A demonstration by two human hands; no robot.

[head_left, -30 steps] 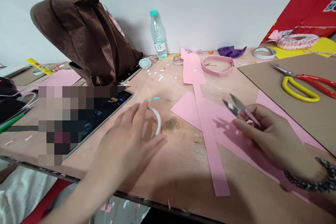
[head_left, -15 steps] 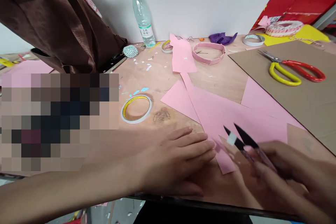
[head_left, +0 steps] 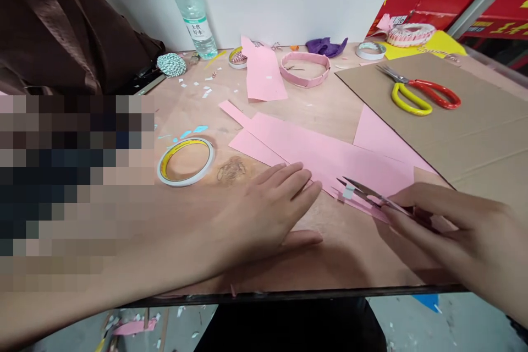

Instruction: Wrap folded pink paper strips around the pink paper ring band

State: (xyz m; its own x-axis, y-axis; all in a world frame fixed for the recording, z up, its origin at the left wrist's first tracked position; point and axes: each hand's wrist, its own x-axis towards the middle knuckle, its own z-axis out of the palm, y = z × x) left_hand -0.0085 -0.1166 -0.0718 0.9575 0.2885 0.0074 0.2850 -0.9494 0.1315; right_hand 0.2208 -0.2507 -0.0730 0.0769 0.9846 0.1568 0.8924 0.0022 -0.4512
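My left hand (head_left: 280,206) lies flat, its fingers stretched out over the lower edge of the pink paper sheet (head_left: 305,146) and a narrow pink strip (head_left: 235,113). The strip slants along the sheet's near edge, and its middle is partly hidden under my fingers. In my right hand (head_left: 449,223) are small scissors (head_left: 371,198) with dark blades, nearly closed, above the strip's near end. A small whitish piece of tape (head_left: 348,191) clings to a blade. My fingers hide the scissors' handles.
A tape roll (head_left: 185,162) lies at left. Behind are a bottle (head_left: 193,16), a string ball (head_left: 171,65), a cut pink piece (head_left: 266,74) and a pink paper ring (head_left: 305,70). Red-and-yellow-handled scissors (head_left: 412,93) rest on cardboard (head_left: 474,137). The table's edge (head_left: 289,298) runs nearest me.
The pink strip has swung round to lie along the sheet's near edge. The scissor blades have come closer together. My view has shifted slightly to the right.
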